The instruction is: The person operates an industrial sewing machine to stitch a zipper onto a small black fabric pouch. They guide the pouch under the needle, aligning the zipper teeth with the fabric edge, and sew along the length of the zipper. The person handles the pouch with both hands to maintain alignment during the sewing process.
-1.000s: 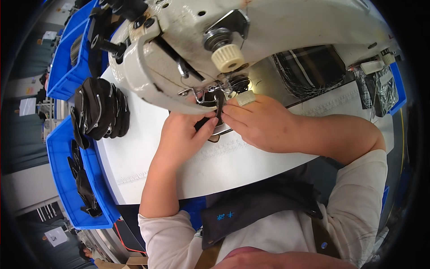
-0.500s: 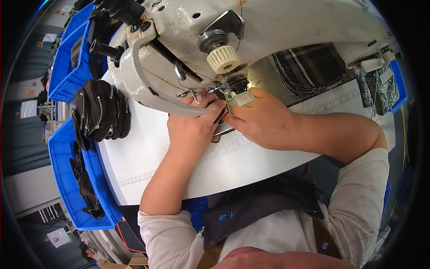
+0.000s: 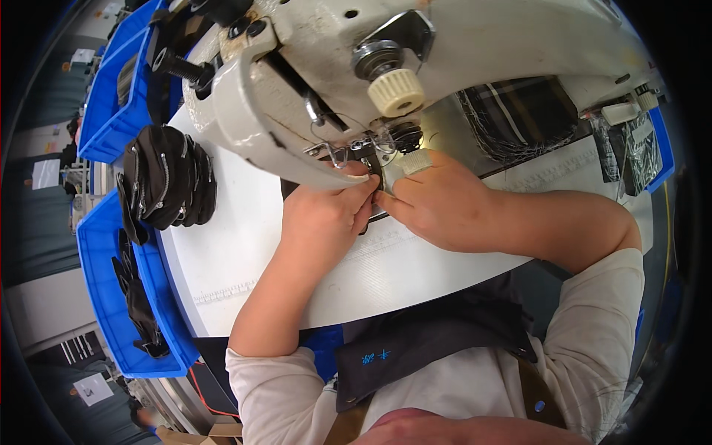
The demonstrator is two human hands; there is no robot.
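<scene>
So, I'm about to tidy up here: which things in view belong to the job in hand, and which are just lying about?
In use:
sewing machine
dark piece at left hand and right hand

Apparently lying by:
stacked zipped pouches
striped fabric
lower-left blue bin

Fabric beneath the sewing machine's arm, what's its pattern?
The fabric is dark with pale and brownish stripes; head view shows it.

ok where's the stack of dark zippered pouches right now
In the head view, the stack of dark zippered pouches sits at the left edge of the white table, beside the lower blue bin and left of the left hand.
</scene>
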